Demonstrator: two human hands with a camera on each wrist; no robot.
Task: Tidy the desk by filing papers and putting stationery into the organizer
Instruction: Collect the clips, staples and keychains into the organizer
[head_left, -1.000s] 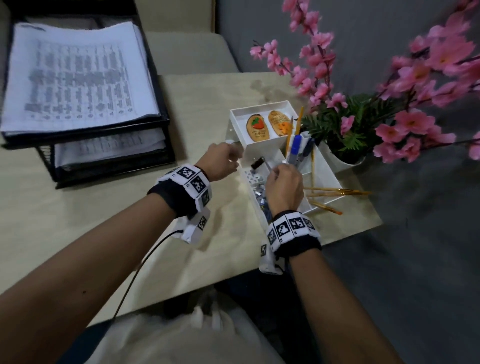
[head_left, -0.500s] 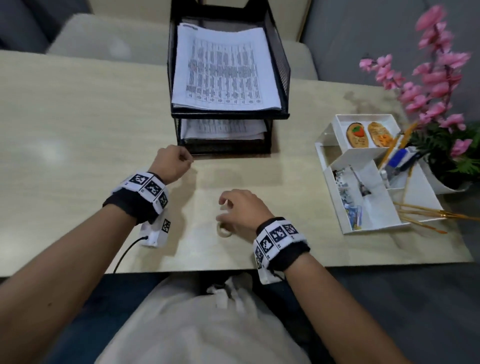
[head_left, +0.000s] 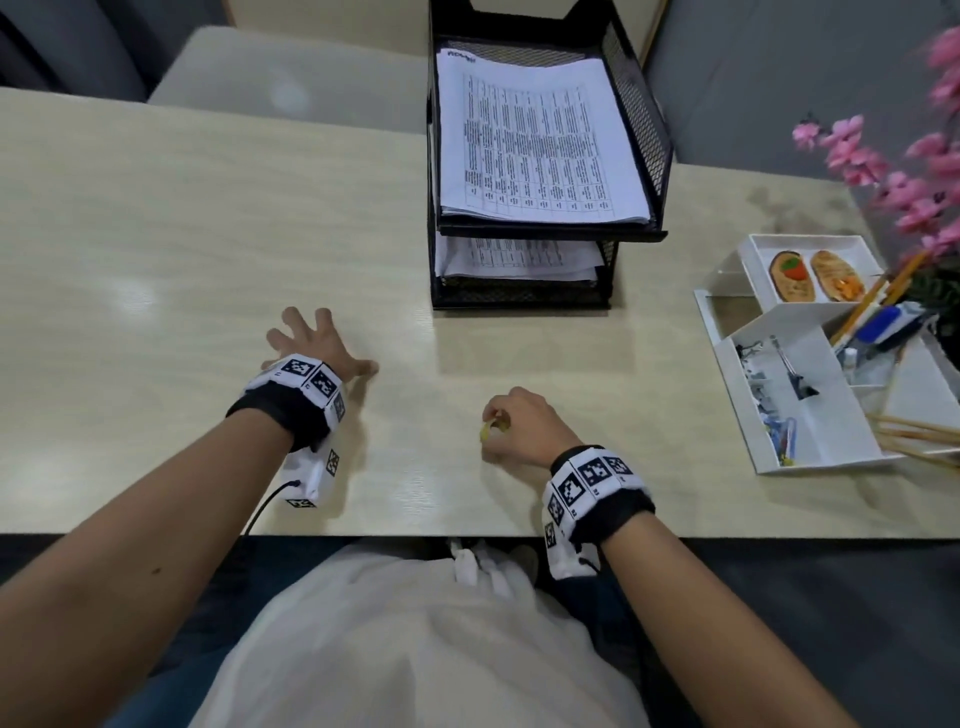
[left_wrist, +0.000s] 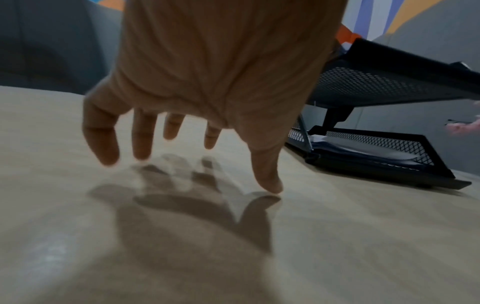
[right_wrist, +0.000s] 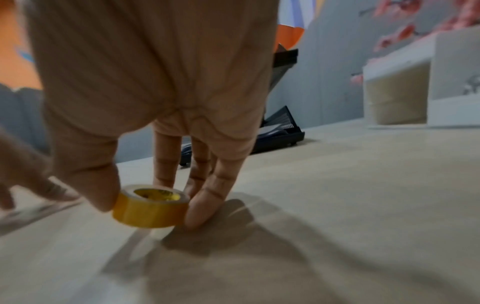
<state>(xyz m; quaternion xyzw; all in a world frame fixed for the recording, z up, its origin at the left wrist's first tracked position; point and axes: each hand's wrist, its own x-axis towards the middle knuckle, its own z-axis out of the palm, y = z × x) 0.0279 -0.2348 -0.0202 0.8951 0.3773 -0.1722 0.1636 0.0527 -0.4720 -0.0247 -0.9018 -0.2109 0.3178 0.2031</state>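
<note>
A small yellow tape roll (right_wrist: 150, 207) lies near the desk's front edge, and my right hand (head_left: 511, 421) pinches it between thumb and fingers; in the head view only a sliver of the tape roll (head_left: 491, 428) shows under the knuckles. My left hand (head_left: 311, 343) rests spread on the bare desk to the left, fingers (left_wrist: 141, 135) straight, thumb tip touching the wood, holding nothing. The white organizer (head_left: 831, 447) stands at the right with clips, pens and pencils in its compartments. The black mesh paper tray (head_left: 519, 296) holds stacked printed sheets (head_left: 535, 140).
Pink artificial flowers (head_left: 930, 171) in a pot stand behind the organizer at the far right. Several loose pencils (head_left: 914, 431) lie beside the organizer's right edge. The pale wooden desk (head_left: 182, 234) stretches wide on the left. My lap is just below the front edge.
My head turned left from the organizer to the desk's middle. The right hand came down on the tape roll and took hold of it. The left hand opened from a fist and spread flat.
</note>
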